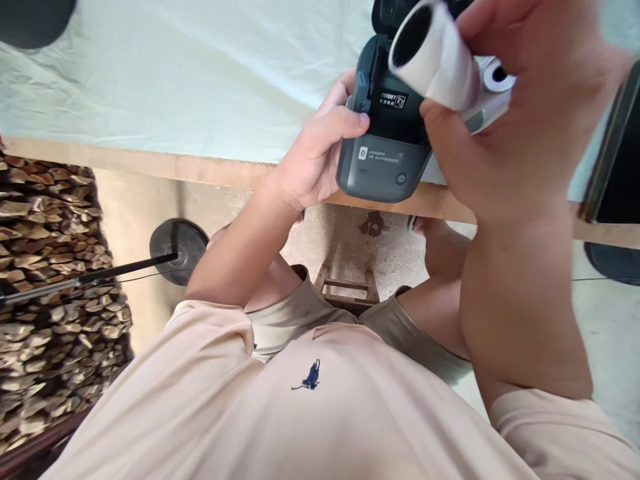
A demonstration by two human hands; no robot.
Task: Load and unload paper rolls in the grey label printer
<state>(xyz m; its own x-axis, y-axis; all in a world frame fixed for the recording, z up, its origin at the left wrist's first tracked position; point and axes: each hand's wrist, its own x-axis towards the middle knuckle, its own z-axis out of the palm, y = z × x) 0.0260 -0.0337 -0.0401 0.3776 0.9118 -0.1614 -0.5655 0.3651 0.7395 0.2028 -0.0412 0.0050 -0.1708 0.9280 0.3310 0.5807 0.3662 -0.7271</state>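
Note:
My left hand point(320, 157) grips the left side of a small dark grey label printer point(385, 150), held at the table's near edge with its lid raised. My right hand point(505, 113) holds a white paper roll point(433, 57) just above the printer's open bay, hollow core facing me. A second white roll point(497, 77) peeks out behind my right hand, partly hidden.
A table with a pale cloth point(200, 73) and a wooden front edge point(150, 163) lies ahead. A stack of firewood point(45, 280) stands at the left. A black round stand base with a pole point(177, 247) sits on the floor. A dark flat object point(617, 153) lies at the right.

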